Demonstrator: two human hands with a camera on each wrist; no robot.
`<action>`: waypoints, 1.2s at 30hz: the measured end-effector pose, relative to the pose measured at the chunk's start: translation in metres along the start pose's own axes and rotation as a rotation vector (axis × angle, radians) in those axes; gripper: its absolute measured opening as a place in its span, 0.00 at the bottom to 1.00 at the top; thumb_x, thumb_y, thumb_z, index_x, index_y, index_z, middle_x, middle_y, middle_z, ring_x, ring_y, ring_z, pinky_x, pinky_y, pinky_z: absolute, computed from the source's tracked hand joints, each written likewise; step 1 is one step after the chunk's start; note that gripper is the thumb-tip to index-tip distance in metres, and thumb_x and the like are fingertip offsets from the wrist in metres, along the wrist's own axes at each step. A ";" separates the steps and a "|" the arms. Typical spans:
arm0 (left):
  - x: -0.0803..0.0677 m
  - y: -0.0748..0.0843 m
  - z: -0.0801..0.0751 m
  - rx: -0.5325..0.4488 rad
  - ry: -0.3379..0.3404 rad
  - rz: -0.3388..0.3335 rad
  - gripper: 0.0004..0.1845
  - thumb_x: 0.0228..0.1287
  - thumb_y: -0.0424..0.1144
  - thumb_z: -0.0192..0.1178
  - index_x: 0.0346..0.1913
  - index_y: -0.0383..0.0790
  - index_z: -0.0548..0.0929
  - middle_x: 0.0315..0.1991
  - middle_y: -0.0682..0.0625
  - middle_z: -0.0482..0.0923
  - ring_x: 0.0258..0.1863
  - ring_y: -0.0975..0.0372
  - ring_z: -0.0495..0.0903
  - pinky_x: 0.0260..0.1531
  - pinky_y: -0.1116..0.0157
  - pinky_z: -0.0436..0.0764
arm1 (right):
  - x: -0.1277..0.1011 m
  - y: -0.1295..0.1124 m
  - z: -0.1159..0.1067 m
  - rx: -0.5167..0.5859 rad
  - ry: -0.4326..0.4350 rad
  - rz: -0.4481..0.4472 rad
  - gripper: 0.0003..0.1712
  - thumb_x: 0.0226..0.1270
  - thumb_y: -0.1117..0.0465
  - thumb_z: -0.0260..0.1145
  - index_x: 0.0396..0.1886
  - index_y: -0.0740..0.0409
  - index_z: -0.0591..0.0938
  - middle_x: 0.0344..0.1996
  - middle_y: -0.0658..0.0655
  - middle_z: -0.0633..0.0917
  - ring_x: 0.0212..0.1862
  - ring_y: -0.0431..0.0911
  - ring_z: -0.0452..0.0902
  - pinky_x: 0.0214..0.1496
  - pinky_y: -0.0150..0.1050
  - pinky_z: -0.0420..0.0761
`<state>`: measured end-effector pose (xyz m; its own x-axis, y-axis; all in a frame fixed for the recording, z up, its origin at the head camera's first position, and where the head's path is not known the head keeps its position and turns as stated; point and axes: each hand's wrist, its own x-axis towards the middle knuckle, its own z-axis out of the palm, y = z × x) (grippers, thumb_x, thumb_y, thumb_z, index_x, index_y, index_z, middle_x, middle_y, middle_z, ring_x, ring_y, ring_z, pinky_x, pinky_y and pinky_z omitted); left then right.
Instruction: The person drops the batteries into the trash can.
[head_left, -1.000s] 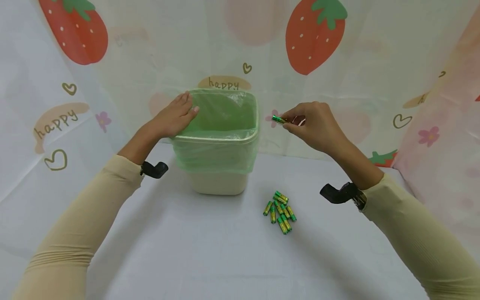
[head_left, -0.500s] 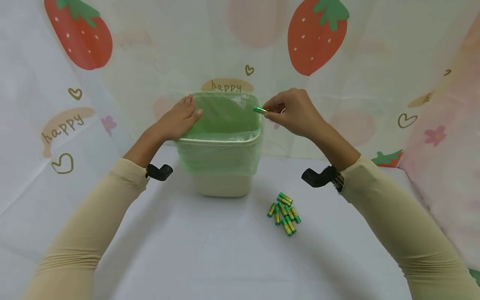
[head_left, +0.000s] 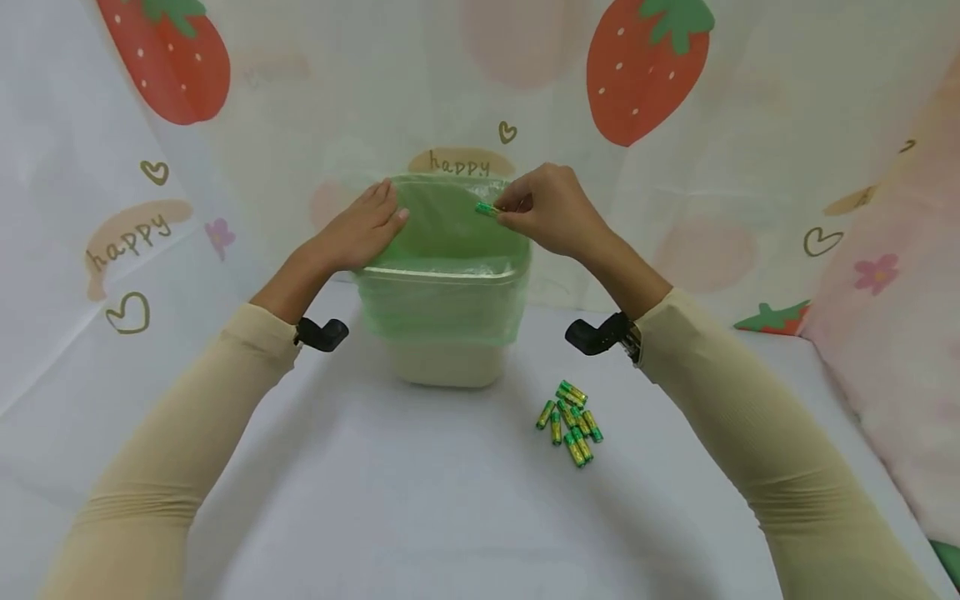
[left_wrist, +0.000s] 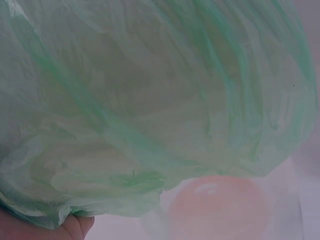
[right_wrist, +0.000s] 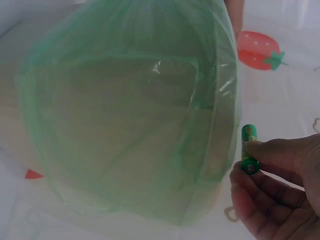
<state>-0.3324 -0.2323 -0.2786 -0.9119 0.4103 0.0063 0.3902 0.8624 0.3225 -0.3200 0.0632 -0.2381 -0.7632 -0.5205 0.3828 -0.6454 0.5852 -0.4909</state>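
A cream bin (head_left: 446,367) lined with a green plastic bag (head_left: 450,233) stands on the white table. My left hand (head_left: 367,229) rests flat on the bin's left rim, fingers straight. My right hand (head_left: 543,208) pinches a green battery (head_left: 486,209) over the bin's right rim. The right wrist view shows that battery (right_wrist: 249,155) between thumb and fingers, beside the open bag (right_wrist: 130,115). The left wrist view is filled by the green bag (left_wrist: 150,100), with a fingertip at the lower left.
Several green batteries (head_left: 570,421) lie in a heap on the table, right of the bin and under my right forearm. A strawberry-print curtain (head_left: 645,75) hangs close behind the bin. A pink cloth (head_left: 885,350) lies at the right edge.
My right hand has carried the battery leftward, from beside the bin to over its right rim. The left hand has stayed on the left rim.
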 end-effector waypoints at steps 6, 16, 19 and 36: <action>0.001 -0.001 -0.001 -0.005 0.005 0.000 0.37 0.85 0.50 0.27 0.78 0.23 0.35 0.80 0.32 0.26 0.80 0.44 0.28 0.78 0.52 0.34 | 0.011 -0.005 0.010 0.009 -0.011 -0.015 0.06 0.67 0.66 0.72 0.40 0.63 0.92 0.33 0.59 0.90 0.34 0.46 0.82 0.37 0.38 0.79; -0.006 0.000 0.000 -0.019 0.013 -0.017 0.37 0.85 0.51 0.27 0.78 0.23 0.35 0.80 0.32 0.27 0.80 0.45 0.28 0.78 0.52 0.34 | 0.021 -0.011 0.023 -0.019 -0.029 -0.016 0.08 0.68 0.64 0.72 0.41 0.64 0.91 0.34 0.59 0.89 0.34 0.47 0.80 0.38 0.38 0.78; -0.005 0.000 0.000 -0.021 0.008 -0.017 0.37 0.85 0.51 0.27 0.78 0.23 0.36 0.80 0.33 0.27 0.80 0.46 0.28 0.78 0.52 0.34 | 0.023 -0.009 0.027 -0.023 -0.025 -0.011 0.08 0.69 0.64 0.71 0.43 0.64 0.91 0.37 0.59 0.90 0.38 0.47 0.83 0.41 0.39 0.81; -0.005 0.000 0.000 -0.028 -0.003 0.004 0.36 0.85 0.50 0.27 0.77 0.22 0.37 0.80 0.32 0.27 0.80 0.44 0.28 0.78 0.51 0.34 | 0.001 0.006 0.018 -0.031 0.103 -0.009 0.09 0.70 0.64 0.69 0.44 0.63 0.91 0.42 0.60 0.90 0.41 0.51 0.86 0.47 0.44 0.84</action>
<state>-0.3282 -0.2345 -0.2789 -0.9102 0.4142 0.0048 0.3897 0.8522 0.3491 -0.3240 0.0543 -0.2546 -0.7554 -0.4605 0.4661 -0.6518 0.6008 -0.4628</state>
